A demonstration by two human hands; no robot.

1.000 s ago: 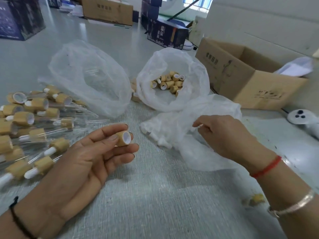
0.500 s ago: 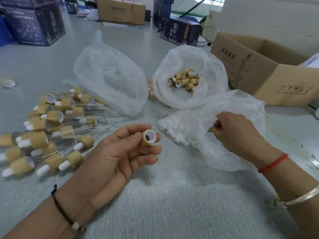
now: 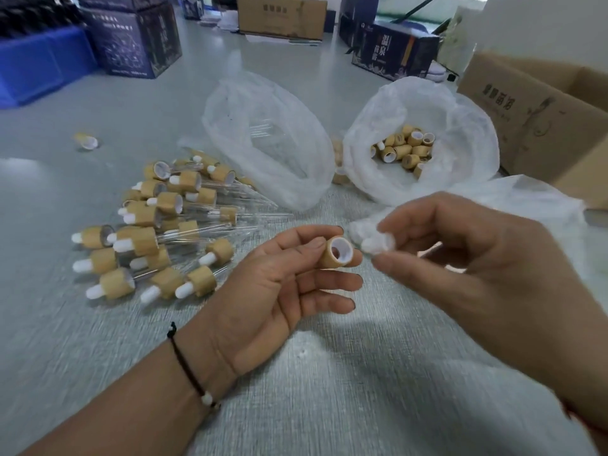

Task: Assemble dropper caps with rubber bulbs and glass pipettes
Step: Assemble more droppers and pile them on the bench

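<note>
My left hand [image 3: 279,291] lies palm up and pinches a bamboo-coloured dropper cap [image 3: 337,252] between thumb and fingertips, its white-lined opening facing right. Just to its right, my right hand [image 3: 487,268] pinches a white rubber bulb [image 3: 378,243] close to the cap's opening, a small gap between them. A pile of assembled droppers [image 3: 158,232] with white bulbs and glass pipettes lies to the left. One plastic bag of loose caps [image 3: 403,149] sits behind, another bag with glass pipettes [image 3: 263,133] stands left of it, and a bag of white bulbs [image 3: 526,205] lies behind my right hand.
A single cap [image 3: 86,140] lies apart at far left. An open cardboard box [image 3: 543,120] stands at the right edge. Dark printed boxes [image 3: 135,37] and a blue crate [image 3: 36,67] sit at the back left, and another cardboard box [image 3: 281,16] stands at the back.
My right hand has come out of the bulb bag holding a white bulb and moved left toward the cap. The left hand keeps holding the cap; the view shifted left.
</note>
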